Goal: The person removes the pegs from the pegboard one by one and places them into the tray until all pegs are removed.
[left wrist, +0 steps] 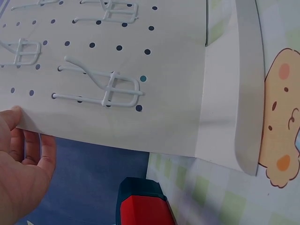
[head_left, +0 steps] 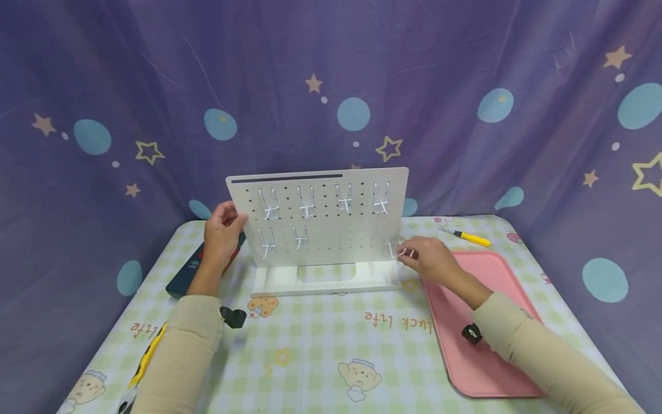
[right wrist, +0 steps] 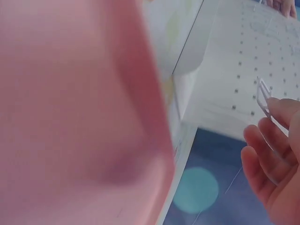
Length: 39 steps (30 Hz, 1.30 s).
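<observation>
The hook (right wrist: 258, 91) is pinched between the thumb and forefinger of my right hand (head_left: 431, 261); its wire sticks out past my fingertips toward the board (head_left: 336, 244), and my other fingers bend loosely below it. It sits in front of the board's face, low down by the right-hand edge, though the wire is thin and pale against white, so I can't fairly tell whether its ends touch the holes. My left hand (head_left: 221, 236) pinches the board's opposite edge, thumb on the front and fingers behind. Six similar hooks (head_left: 306, 210) hang on the board, four in the upper row and two in the lower row toward the left. Just beside my right hand lies the pink tray (head_left: 478, 374), with the screwdriver (head_left: 473, 238) beyond it; a dark case (head_left: 185, 275) lies near my left hand.
</observation>
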### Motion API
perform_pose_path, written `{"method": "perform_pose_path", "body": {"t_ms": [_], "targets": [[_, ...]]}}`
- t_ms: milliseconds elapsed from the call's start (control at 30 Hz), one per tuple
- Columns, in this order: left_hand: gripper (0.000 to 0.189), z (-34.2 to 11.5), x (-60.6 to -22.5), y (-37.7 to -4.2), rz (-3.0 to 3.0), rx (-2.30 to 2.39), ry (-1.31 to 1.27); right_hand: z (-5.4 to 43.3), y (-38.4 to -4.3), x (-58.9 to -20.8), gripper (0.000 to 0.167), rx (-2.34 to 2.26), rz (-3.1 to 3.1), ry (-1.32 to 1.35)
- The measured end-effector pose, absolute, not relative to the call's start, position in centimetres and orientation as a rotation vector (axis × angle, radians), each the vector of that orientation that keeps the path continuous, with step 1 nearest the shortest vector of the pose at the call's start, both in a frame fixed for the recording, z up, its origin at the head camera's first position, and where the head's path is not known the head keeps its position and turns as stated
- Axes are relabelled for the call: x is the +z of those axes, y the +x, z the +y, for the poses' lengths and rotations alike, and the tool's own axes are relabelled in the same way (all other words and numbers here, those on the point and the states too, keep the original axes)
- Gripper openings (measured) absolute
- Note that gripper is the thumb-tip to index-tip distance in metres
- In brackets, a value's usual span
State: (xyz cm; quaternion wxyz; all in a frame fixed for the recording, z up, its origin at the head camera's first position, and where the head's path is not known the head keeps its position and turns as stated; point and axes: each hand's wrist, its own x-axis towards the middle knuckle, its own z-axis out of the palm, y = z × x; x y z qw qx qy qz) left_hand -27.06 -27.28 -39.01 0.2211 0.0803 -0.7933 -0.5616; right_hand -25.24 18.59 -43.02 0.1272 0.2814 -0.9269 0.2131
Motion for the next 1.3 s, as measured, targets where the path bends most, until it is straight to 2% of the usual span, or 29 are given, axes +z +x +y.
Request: {"method": "perform_pose_path", "body": {"t_ms": [533, 767, 1033, 1300], "targets": [[0.033, -27.4, -38.6, -26.9, -2.239, -1.487, 0.231, 25.4, -26.4, -45.8, 0.006, 0.622, -2.923, 0.621], [0.032, -27.6, -38.6, -26.8, -2.252, -1.482, 0.22, 26.4, -26.8, -46.8, 0.012, 0.619, -2.98, 0.601], [0.033, -27.4, -38.7, -26.8, -2.248, -1.497, 0.218, 27.0, -26.9, -47.2, 0.007, 0.578, -3.018, 0.613], [0.034, -27.2, -38.9, -26.8, -2.255, -1.509, 0.243, 27.3, -26.4, -45.4, 0.012, 0.544, -3.044, 0.618]]}}
